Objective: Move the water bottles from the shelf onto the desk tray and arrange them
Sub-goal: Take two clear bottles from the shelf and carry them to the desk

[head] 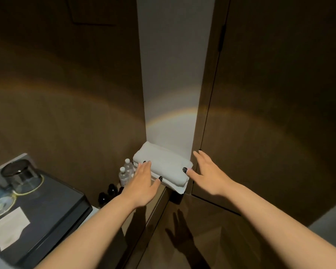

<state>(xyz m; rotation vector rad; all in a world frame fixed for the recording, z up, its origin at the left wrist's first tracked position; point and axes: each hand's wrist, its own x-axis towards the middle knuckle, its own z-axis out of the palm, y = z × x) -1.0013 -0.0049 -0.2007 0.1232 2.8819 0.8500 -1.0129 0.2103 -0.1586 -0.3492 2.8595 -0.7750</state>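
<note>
Two water bottles (125, 172) beside open hands (144, 183); labels seemingly unreadable.

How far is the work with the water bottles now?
Nothing looks done: two clear plastic water bottles with white caps stand low beside the folded white towel; the dark tray holds only glassware and white paper. Left hand and right hand are open, holding nothing. Both bottles remain to move and arrange.
</note>
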